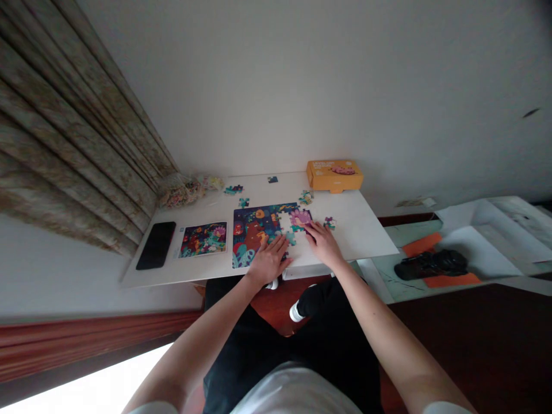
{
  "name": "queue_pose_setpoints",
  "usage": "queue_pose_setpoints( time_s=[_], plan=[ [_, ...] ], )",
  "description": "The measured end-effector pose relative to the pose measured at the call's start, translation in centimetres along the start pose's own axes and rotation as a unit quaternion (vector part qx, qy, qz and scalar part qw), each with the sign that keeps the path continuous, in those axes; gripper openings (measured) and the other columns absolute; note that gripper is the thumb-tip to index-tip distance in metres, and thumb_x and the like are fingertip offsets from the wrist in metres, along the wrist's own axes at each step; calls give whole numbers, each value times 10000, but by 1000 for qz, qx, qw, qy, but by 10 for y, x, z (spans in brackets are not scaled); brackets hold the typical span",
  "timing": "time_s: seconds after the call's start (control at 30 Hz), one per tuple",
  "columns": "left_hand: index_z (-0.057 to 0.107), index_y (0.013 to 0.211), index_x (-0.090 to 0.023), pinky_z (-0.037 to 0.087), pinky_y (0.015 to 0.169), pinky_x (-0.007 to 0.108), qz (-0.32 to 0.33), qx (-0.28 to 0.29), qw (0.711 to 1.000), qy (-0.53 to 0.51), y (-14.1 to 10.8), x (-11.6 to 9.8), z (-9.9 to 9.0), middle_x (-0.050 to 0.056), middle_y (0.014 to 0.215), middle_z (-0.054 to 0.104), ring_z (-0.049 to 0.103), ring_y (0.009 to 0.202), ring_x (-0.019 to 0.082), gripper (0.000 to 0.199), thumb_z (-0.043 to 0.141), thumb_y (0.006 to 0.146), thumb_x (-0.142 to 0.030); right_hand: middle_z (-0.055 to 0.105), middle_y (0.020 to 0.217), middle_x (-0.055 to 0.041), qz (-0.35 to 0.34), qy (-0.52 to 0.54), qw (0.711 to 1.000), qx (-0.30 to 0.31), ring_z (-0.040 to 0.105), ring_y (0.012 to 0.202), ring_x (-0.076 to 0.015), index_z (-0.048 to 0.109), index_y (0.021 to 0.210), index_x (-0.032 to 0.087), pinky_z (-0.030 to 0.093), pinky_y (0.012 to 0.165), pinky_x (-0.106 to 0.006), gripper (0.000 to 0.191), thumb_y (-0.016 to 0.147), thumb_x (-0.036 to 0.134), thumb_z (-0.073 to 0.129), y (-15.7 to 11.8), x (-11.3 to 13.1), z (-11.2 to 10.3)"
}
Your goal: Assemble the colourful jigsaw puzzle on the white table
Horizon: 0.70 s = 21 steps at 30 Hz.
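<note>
The left hand (269, 260) is lying flat across the lower right of a partly assembled jigsaw puzzle (259, 230), its grip open and holding nothing. The right hand (323, 244) is reaching onto the puzzle's right side, its fingertips (307, 228) resting on a pink-and-purple section beside a bare gap. That grip is loosely curved, and I cannot tell whether it has a piece. The puzzle is lying near the front edge of a white bench (353, 233). A loose jigsaw piece (330, 223) is sitting just right of the right hand. To the left, a printed picture card (202, 240) and a black smartphone (156, 245) are lying side by side. Farther off, an orange box (334, 175) is sitting at the bench's back edge, and a clear plastic bag (179, 191) is resting at the back corner beside a patterned curtain (64, 132).
</note>
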<state>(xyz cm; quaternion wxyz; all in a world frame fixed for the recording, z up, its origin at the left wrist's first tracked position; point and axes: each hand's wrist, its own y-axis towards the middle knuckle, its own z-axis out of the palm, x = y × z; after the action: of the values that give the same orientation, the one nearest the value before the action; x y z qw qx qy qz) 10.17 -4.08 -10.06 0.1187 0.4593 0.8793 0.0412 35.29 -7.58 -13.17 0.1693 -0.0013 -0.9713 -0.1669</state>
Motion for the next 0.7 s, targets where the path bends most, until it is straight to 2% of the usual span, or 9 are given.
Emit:
queue_pose_setpoints(
  time_s=[0.13, 0.23, 0.3, 0.4, 0.5, 0.7],
  plan=[
    [546, 1511, -208, 301, 1284, 572, -5, -9, 1000, 9, 0, 0, -3, 122, 1587, 535, 457, 1510, 290, 517, 447, 1080, -476, 630, 1492, -97, 6, 17, 1000, -19, 556, 1402, -319, 654, 1421, 273, 395, 1195, -588, 422, 1055, 298, 446, 0, 3, -4],
    [578, 1473, -195, 320, 1272, 580, -2, -10, 1000, 10, 1, 1, -5, 138, 1569, 553, 478, 1491, 304, 503, 456, 1075, -478, 671, 1424, -133, 60, 27, 996, -68, 590, 1351, -318, 710, 1308, 232, 417, 1173, -566, 371, 1039, 320, 472, 4, -13, -13],
    [582, 1465, -194, 323, 1271, 574, 3, -12, 1000, 5, 0, 2, -6, 140, 1564, 558, 483, 1485, 301, 494, 461, 1074, -472, 664, 1417, -167, 109, 18, 990, -89, 593, 1337, -334, 699, 1299, 203, 432, 1149, -571, 368, 1003, 339, 528, 6, -30, -21],
    [577, 1467, -193, 328, 1271, 563, 2, -16, 1000, -3, -1, 3, -7, 137, 1557, 565, 479, 1487, 295, 484, 469, 1073, -453, 658, 1419, -191, 163, -4, 985, -57, 596, 1327, -364, 633, 1378, 187, 421, 1132, -623, 493, 926, 384, 641, 9, -53, -30],
    [583, 1467, -196, 328, 1270, 570, -4, -17, 1000, -13, -2, 2, -7, 139, 1548, 572, 478, 1487, 298, 478, 471, 1072, -441, 689, 1384, -166, 176, -17, 984, -20, 618, 1301, -371, 604, 1407, 211, 410, 1126, -650, 578, 877, 417, 707, 11, -66, -32],
    [601, 1458, -222, 334, 1274, 558, -11, -20, 999, -33, -1, 3, -8, 119, 1539, 586, 484, 1486, 283, 448, 464, 1076, -411, 789, 1177, -114, 152, 35, 987, -40, 734, 1082, -312, 634, 1363, 228, 557, 985, -493, 549, 833, 321, 742, 16, -83, -27]
  ],
)
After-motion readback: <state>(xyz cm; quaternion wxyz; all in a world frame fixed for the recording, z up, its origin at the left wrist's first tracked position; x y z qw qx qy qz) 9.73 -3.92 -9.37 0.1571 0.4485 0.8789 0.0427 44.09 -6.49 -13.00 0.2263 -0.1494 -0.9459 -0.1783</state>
